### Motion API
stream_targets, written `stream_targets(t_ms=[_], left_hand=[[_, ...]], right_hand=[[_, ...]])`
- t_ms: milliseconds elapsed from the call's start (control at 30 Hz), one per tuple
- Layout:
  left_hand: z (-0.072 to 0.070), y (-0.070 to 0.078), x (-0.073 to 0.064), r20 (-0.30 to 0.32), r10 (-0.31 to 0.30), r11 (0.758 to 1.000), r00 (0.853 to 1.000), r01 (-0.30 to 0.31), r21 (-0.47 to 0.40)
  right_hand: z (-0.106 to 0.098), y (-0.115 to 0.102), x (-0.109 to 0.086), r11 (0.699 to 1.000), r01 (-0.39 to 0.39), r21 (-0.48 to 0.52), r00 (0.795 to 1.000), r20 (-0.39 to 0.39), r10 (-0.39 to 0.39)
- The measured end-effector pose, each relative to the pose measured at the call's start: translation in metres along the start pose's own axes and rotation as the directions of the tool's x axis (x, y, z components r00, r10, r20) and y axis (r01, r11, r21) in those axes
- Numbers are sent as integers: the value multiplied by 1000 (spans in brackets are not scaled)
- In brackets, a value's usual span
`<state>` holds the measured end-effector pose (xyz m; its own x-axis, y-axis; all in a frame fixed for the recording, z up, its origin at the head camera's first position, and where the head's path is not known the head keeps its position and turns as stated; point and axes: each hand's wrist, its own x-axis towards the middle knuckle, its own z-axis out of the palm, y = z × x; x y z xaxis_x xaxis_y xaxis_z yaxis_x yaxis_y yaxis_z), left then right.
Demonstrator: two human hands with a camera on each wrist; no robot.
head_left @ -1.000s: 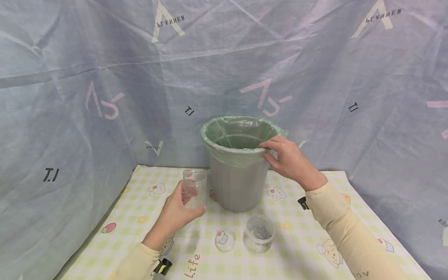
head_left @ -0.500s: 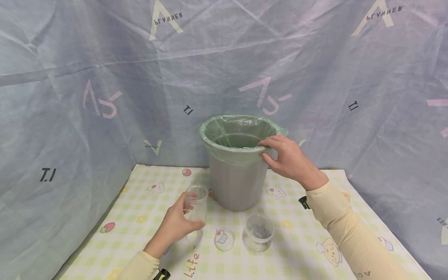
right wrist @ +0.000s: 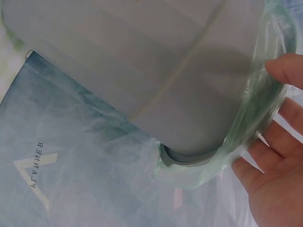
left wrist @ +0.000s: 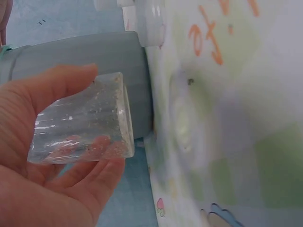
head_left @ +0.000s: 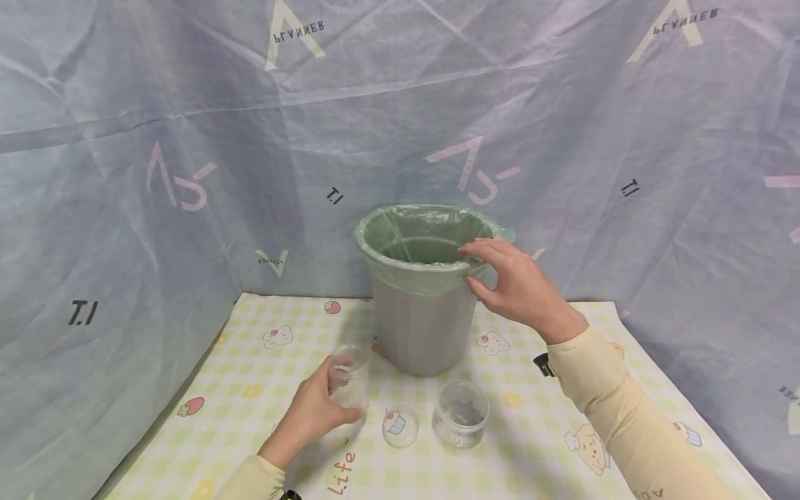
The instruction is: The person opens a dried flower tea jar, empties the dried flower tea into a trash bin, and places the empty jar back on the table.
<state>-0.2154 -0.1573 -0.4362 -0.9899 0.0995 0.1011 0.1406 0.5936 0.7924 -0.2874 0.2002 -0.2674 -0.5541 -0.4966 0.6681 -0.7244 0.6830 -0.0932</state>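
Observation:
My left hand [head_left: 319, 403] grips a clear plastic jar [left wrist: 85, 123] around its side, thumb on one side and fingers on the other. Small specks cling near the jar's base, which is close over the checked tablecloth [head_left: 250, 437]. On the right, my right hand [head_left: 521, 285] is at the rim of a grey trash can [head_left: 425, 326] lined with a green bag [head_left: 412, 278]. Its thumb lies outside the rim and its fingers extend over the opening, spread apart from the thumb. In the right wrist view the thumb tip overlaps the bag's edge.
A round clear lid [head_left: 401, 426] lies flat on the cloth. Beside it stands a wider clear tub [head_left: 461, 414] with dark grey bits inside. Blue-grey fabric [head_left: 250, 173] hangs behind and on both sides of the table.
My left hand has lowered the jar toward the tablecloth, left of the lid. At the can's rim, my right fingers have lifted slightly and spread wider from the thumb.

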Motion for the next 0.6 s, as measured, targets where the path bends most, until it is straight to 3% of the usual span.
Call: stream_targets(t_ms=[600], left_hand=[[5,-16,-8,32,-2,1000,999,1,21]], right_hand=[[-12,-1,-7,999,38,9,996,-77,-37]])
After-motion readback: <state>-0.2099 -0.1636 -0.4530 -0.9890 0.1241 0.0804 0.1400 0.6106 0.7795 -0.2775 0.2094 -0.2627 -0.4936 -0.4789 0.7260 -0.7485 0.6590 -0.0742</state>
